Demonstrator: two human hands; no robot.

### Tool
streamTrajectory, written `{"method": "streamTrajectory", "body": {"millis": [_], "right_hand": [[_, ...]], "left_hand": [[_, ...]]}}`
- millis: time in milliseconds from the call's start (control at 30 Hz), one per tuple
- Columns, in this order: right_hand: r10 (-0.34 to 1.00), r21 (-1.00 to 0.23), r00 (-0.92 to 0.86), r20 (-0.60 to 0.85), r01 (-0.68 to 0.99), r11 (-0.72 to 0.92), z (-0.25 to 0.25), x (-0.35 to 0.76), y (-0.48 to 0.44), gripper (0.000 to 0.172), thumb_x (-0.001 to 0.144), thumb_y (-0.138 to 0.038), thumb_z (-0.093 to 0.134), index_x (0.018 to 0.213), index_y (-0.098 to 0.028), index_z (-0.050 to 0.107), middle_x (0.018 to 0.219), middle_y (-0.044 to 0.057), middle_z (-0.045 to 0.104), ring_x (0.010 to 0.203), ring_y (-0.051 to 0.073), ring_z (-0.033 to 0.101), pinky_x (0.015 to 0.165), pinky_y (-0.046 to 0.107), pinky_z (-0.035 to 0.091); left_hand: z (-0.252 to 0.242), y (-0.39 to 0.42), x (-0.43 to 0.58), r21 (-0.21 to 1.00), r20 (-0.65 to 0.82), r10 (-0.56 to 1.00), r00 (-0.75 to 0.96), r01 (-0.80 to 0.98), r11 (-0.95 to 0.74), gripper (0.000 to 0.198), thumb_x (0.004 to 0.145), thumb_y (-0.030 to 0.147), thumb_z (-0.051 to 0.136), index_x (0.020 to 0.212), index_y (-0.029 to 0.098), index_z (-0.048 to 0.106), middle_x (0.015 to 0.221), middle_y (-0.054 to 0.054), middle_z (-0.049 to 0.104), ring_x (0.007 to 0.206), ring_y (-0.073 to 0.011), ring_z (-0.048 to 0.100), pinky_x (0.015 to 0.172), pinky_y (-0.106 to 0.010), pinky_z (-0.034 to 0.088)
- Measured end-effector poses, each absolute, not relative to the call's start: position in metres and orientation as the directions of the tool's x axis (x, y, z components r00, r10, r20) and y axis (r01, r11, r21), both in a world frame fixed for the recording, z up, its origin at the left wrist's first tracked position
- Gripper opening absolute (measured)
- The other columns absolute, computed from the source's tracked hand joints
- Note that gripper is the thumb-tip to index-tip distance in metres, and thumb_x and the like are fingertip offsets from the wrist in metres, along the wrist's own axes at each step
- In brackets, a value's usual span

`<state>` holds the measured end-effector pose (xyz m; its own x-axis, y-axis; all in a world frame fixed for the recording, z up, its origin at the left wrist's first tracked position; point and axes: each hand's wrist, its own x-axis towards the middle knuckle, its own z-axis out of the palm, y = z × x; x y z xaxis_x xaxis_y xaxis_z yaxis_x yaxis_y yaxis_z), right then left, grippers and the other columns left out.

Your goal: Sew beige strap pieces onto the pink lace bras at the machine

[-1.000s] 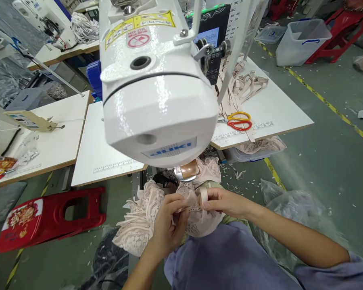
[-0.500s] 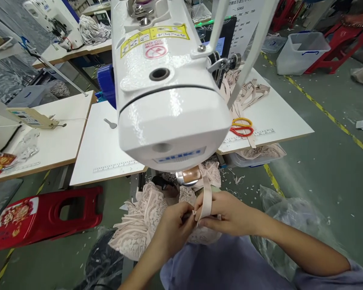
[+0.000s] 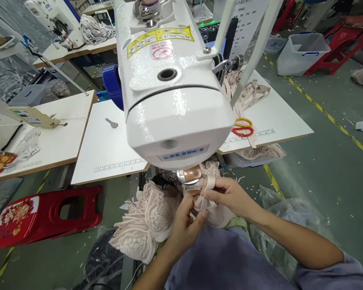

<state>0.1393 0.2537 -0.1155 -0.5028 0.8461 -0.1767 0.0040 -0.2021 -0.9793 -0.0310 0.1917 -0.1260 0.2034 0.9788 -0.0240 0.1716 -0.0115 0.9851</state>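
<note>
Below the head of a white sewing machine (image 3: 178,121), my two hands meet at a beige bra strap (image 3: 211,182). My right hand (image 3: 231,196) pinches the looped strap between thumb and fingers. Close against it on the left, my left hand (image 3: 187,219) has thumb and fingers closed on the strap's lower part, where it joins pale fabric. A stack of beige lace bras (image 3: 145,223) lies left of my left hand. More lace (image 3: 211,168) shows behind the hands, beside the machine's metal and brown end piece (image 3: 190,176).
Scissors with red and yellow handles (image 3: 243,127) lie on the white table (image 3: 282,117) at right, near a heap of beige straps (image 3: 251,94). A red stool (image 3: 48,217) stands at lower left. Clear plastic bags (image 3: 287,217) lie on the floor at right.
Both hands have shifted; my right hand has risen slightly with the strap loop, and my left hand has turned and moved right. More of the bra stack shows. The camera view has shifted slightly.
</note>
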Motion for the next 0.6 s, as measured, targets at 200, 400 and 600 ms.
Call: {"method": "streamTrajectory", "body": {"millis": [200, 400, 600], "right_hand": [[0.825, -0.975, -0.523, -0.213, 0.062, -0.212, -0.102, 0.148, 0.287, 0.035, 0.08, -0.051, 0.071, 0.08, -0.015, 0.072, 0.065, 0.0, 0.061, 0.058, 0.01, 0.05, 0.052, 0.022, 0.041], [0.832, -0.983, -0.524, -0.181, 0.11, -0.145, -0.095, 0.151, 0.328, 0.029, 0.082, -0.045, 0.068, 0.077, -0.017, 0.068, 0.063, 0.0, 0.058, 0.06, 0.012, 0.053, 0.058, 0.026, 0.047], [0.913, -0.957, -0.407, 0.033, 0.25, 0.147, -0.107, 0.134, 0.351, 0.018, 0.08, -0.038, 0.069, 0.077, -0.021, 0.061, 0.069, 0.001, 0.057, 0.068, 0.017, 0.052, 0.059, 0.028, 0.046]], "left_hand": [[-0.159, 0.184, -0.025, 0.9, 0.187, 0.982, 0.029, 0.396, -0.183, 0.023, 0.095, 0.037, 0.054, 0.107, 0.02, 0.063, 0.075, -0.003, 0.064, 0.064, -0.0163, 0.058, 0.062, -0.027, 0.047], [-0.116, 0.219, -0.049, 0.785, 0.245, 0.952, 0.181, 0.539, -0.305, 0.033, 0.096, 0.018, 0.048, 0.123, 0.02, 0.068, 0.099, -0.008, 0.078, 0.081, -0.0192, 0.073, 0.07, -0.026, 0.055], [-0.099, 0.229, -0.048, 0.869, 0.073, 0.991, 0.109, 0.48, -0.117, 0.032, 0.095, 0.023, 0.05, 0.118, 0.021, 0.072, 0.107, -0.007, 0.078, 0.092, -0.0222, 0.075, 0.072, -0.028, 0.06]]}}
